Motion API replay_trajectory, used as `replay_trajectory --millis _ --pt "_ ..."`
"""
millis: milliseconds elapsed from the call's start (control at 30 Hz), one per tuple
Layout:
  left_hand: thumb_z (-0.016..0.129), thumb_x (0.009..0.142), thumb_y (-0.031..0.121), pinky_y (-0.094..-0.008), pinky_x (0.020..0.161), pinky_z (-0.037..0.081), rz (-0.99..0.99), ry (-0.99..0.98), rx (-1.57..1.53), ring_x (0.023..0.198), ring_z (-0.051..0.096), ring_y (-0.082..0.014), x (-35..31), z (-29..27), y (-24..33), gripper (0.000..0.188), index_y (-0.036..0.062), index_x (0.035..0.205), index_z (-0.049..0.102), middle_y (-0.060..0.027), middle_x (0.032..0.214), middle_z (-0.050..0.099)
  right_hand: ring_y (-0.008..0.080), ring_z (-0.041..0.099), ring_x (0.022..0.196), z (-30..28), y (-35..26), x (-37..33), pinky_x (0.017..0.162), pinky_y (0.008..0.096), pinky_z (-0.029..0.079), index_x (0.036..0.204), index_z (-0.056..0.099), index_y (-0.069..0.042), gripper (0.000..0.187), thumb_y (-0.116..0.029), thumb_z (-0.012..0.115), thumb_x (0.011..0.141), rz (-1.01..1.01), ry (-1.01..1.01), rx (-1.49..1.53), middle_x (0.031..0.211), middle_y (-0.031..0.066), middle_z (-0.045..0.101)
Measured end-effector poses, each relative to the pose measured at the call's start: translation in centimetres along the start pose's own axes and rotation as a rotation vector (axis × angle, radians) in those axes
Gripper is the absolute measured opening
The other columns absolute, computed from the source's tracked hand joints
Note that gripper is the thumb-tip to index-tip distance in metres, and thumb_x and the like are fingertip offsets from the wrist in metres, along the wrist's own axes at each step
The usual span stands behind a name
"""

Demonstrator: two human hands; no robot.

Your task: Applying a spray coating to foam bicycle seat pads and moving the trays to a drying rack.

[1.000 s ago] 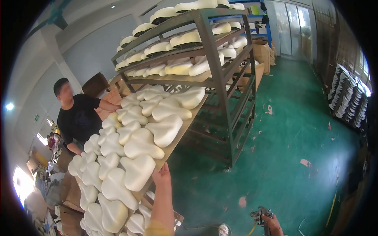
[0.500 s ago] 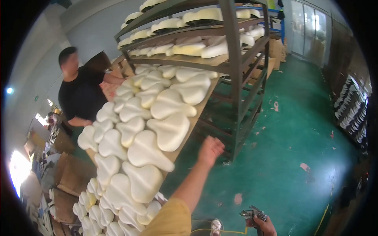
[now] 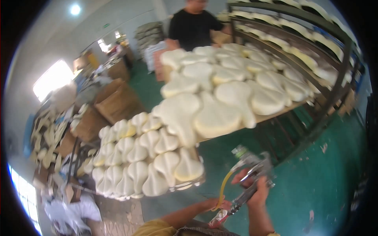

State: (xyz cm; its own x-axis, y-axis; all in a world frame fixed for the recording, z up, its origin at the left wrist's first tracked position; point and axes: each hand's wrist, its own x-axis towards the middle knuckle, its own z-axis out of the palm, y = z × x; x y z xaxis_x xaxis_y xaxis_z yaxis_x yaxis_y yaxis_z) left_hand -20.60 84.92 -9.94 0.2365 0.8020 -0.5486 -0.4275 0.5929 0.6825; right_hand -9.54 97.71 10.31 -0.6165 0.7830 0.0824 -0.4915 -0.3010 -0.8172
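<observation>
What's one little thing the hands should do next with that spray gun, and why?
Perhaps the left hand should guide the yellow hose a little away from the cream-coloured pads. The hose loops beside the spray gun, which the right hand grips in front of the pads, so it might brush them. The left hand is already by the hose.

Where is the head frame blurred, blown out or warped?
Head view: spray gun smeared, probably motion blur; head view: upper-left window washed out to white; head view: rack post at right bows near the rim, and the picture's corners go black.
</observation>
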Motion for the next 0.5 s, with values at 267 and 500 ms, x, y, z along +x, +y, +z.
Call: replay_trajectory --millis 267,500 --pt "0.030 0.098 0.045 -0.0324 0.094 0.039 0.042 0.356 -0.073 0.104 0.053 -0.0171 -27.2 -7.1 -22.7 0.054 0.0028 0.116 0.058 -0.0090 0.110 0.060 0.0259 0.054 0.098 15.6 -5.1 1.8 0.090 0.0378 0.048 0.121 0.041 0.009 0.049 -0.032 0.043 0.095 -0.507 -0.003 0.545 0.109 0.0199 0.053" --pt "0.037 0.094 0.050 -0.0309 0.093 0.037 0.120 0.951 -0.207 0.103 0.051 -0.0162 -41.2 -1.1 -44.7 0.058 0.0009 0.115 0.059 -0.0060 0.111 0.059 0.0243 0.060 0.088 29.3 2.4 -5.4 0.083 0.0348 0.051 0.114 0.048 0.006 0.047 -0.036 0.044 0.094 -0.131 -0.326 0.283 0.098 0.0148 0.059"
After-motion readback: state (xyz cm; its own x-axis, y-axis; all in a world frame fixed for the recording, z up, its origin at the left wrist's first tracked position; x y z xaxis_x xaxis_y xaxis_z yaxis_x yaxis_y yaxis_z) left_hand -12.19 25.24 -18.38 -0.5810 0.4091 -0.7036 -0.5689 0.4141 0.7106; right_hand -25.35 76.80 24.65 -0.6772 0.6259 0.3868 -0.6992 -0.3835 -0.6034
